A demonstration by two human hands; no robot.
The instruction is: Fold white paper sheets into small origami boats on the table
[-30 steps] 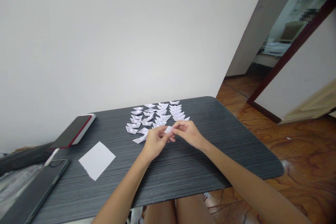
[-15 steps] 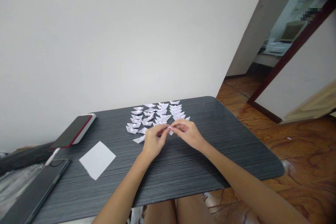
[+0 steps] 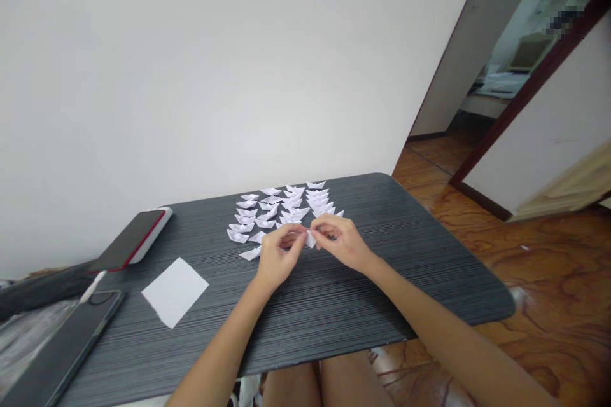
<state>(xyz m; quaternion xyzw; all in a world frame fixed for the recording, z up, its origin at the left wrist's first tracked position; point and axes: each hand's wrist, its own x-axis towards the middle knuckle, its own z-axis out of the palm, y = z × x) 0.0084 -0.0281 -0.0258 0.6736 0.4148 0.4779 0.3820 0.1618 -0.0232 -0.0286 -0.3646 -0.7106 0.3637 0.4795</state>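
Close together, the bare left hand (image 3: 280,254) and the bare right hand (image 3: 344,243) share one small, white, folded piece of paper (image 3: 311,240). It sits between their fingertips, raised toward the viewer from the dark grey, streaked, round-cornered table (image 3: 396,261). The left thumb and forefinger pinch its left edge near the top; the right thumb and forefinger pinch it from the other side, and its lower part hangs just below their tips. The remaining fingers of both hands curl loosely inward, partly hidden.

Just beyond the fingers stand small, white, folded paper boats (image 3: 293,203), set out in rough columns, some overlapping. The nearest of them partly disappear behind the knuckles. One white paper boat with a pointed end (image 3: 250,254) lies just left of the left hand; whether they touch I cannot tell.

Well to the left of the fingers, a flat, white, square paper sheet (image 3: 175,292) lies turned cornerwise. Farther left are a dark, flat device with a red edge (image 3: 128,240), a white cable (image 3: 92,287) and a long black phone (image 3: 67,350). Beyond the boats rises a plain white wall (image 3: 229,70).
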